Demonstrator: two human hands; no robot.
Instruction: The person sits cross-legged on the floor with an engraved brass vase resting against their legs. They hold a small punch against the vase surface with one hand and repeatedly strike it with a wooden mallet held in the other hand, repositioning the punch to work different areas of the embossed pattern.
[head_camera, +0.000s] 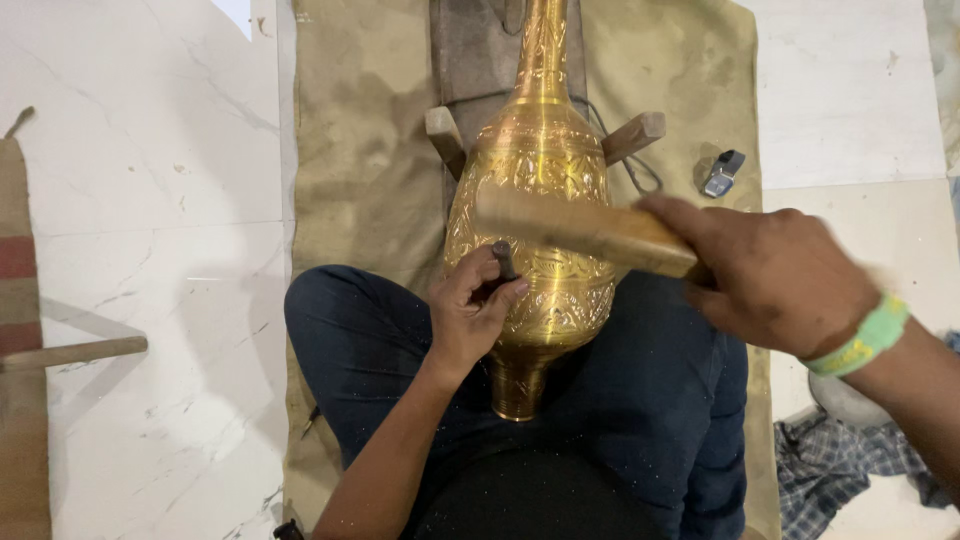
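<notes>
Down on the marble floor (150, 200) lies a tan cloth mat (360, 150), and the person sits cross-legged on it in dark trousers (650, 400). Across the lap rests a tall brass vase (545, 170), neck pointing away, belly propped between two wooden pegs (632, 137) of a cradle. Its surface is bright gold, covered in chased floral and band patterns, with a ribbed foot near the knees.

The right hand (770, 275), a green band (865, 338) at the wrist, has its fingers wrapped tight around a wooden mallet (580, 228), blurred in mid-swing. The left hand (470, 305) pinches a short dark punch (505, 260) between fingers and thumb, tip set against the vase's belly.

To my eye, good work here means keeping the punch square to the curve, the vase steady in its cradle, and the blows light and even so the pattern stays crisp. A small metal tool (723, 172) lies apart on the mat.
</notes>
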